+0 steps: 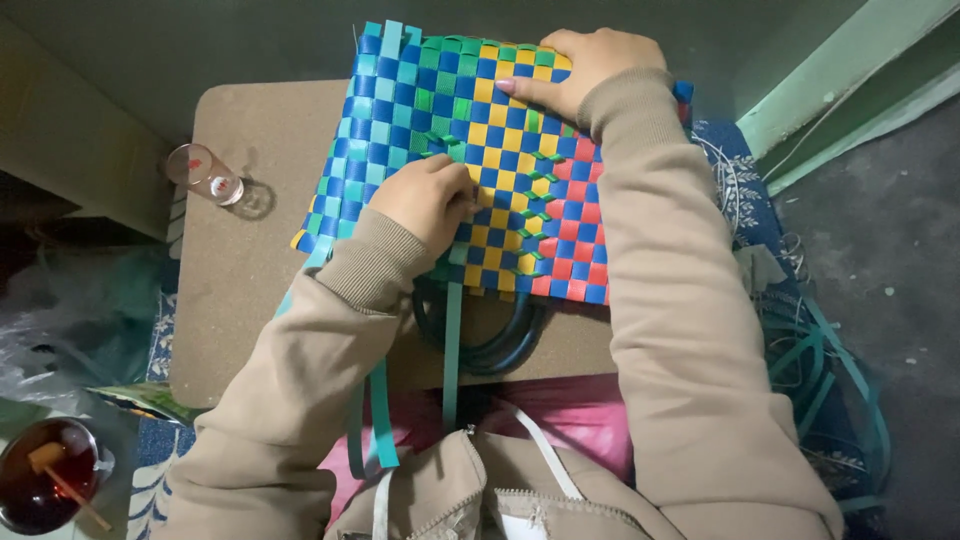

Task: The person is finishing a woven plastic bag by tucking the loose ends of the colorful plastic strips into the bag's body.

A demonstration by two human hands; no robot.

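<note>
Lying flat on the brown board: woven panel of blue, yellow, red and green strips. Pinching a green strip at panel centre: left hand, fingers curled. Pressing flat on the panel's far edge: right hand, fingers spread. Standing left of the panel: small glass.

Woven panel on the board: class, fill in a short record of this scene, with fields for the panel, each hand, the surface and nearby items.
Panel: woven panel of blue, teal, green, yellow and red strips, flat on the board
Left hand: left hand pressed on the panel's middle, by a green strip
Right hand: right hand flat on the panel's top edge
Surface: brown board
Nearby: small glass left of the panel; dark handles under its lower edge
</note>
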